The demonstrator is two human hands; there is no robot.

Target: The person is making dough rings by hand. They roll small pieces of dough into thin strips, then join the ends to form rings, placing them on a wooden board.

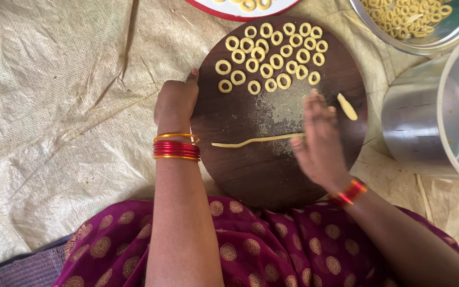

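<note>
Dough strand (251, 141): a thin pale rope lying across the middle of the round wooden board (240, 170); it looks soft, light and easy to tear, best handled under flat fingers.
Right hand (319, 139): open and flat, blurred, palm on the strand's right end; grip holds nothing.
Left hand (175, 101): loosely curled on the board's left edge, grasping nothing.
Dough rings (272, 56): clustered on the board's far half.
Small dough piece (347, 106): just right of the right hand.
Surface: woven sheet (54, 106) on the floor under the board; steel pot (436, 117) to the board's right.

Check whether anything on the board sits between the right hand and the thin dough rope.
Nothing visible does. The right hand already rests on the right end of the dough rope; the dough rings and a short dough piece lie apart from it.
</note>
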